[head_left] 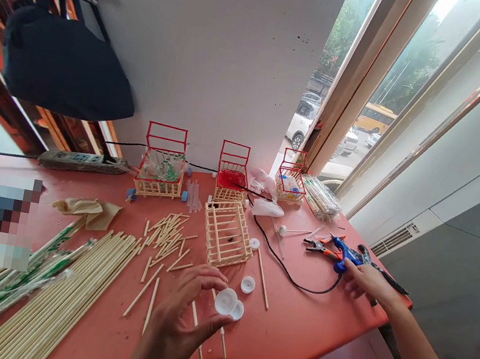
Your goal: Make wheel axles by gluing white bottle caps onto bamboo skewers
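Note:
My left hand [186, 312] pinches a white bottle cap [226, 302] between thumb and fingers over the front of the table. Partly hidden behind it is a second white cap [238, 311]; whether that one is held too, I cannot tell. My right hand [366, 281] has its fingers at the handle of a blue glue gun [343, 251], which lies among tools at the right. Beyond my left hand, a small frame of wooden sticks [230, 233] rests on the table. Loose white caps [248, 284] lie to its right, near a thin stick [263, 279].
Orange-handled pliers [321, 249] lie beside the glue gun, whose black cord [284, 269] loops across the red table [296, 332]. Short cut sticks [167, 235] and long sticks [61, 296] cover the left. Several small stick carts with red handles [161, 175] stand along the wall.

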A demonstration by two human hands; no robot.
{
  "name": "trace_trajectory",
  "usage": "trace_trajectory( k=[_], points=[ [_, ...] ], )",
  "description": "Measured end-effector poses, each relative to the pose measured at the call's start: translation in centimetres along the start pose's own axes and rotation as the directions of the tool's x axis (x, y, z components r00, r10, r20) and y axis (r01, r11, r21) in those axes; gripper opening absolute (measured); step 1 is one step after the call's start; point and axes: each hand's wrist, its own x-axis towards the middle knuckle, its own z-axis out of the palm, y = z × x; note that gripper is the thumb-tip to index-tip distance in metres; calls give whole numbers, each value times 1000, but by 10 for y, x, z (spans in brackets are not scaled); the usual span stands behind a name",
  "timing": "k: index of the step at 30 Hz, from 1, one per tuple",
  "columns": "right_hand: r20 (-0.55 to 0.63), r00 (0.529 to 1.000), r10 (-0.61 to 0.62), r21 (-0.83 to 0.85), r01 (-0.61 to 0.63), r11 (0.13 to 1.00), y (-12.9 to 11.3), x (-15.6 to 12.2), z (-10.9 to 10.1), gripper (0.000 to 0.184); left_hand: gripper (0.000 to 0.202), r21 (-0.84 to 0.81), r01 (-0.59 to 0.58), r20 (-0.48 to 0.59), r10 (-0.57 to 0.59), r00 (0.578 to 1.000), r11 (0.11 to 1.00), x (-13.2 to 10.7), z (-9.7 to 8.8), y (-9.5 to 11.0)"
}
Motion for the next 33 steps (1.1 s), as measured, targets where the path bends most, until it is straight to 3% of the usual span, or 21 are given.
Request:
trace_trajectory(
  k=[3, 7, 12, 17, 22, 24, 26, 29, 33],
  points=[
    [-26, 988, -152, -387, 131, 913, -25, 5, 0, 35, 24, 0, 10, -7, -10, 1000, 1000, 0, -1, -1],
    [116, 922, -369, -668, 347, 658, -66, 20, 37, 20, 24, 4, 11, -13, -11, 1000, 1000, 0, -1, -3],
    [422, 817, -394, -767, 553, 327, -94, 44, 91, 35, 25, 23, 35, -20, -34, 999, 999, 1, 0, -4],
    [533, 748, -396, -759, 629, 167, -98, 56, 109, 36, 28, 8, 54, -77, -54, 996, 998, 5, 1, 0],
    [496, 690, -527, -719, 667, 197, -100, 58, 100, 33, 27, -18, 56, -107, -58, 993, 998, 7, 2, 2],
    [406, 666, -626, -698, 668, 259, -106, 57, 90, 17, 26, -30, 54, -106, -56, 993, 998, 7, 2, 2],
    [276, 641, -717, -655, 671, 348, -115, 50, 80, 17, 25, -46, 62, -110, -67, 992, 997, 8, 2, 4],
    [137, 605, -784, -508, 723, 469, -125, 23, 75, 16, 26, -66, 61, -97, -67, 993, 996, 9, 2, 5],
    [163, 544, -823, -202, 835, 512, -127, -46, 94, 21, 25, -63, 43, -85, -48, 995, 997, 10, 3, 6]
  ],
)
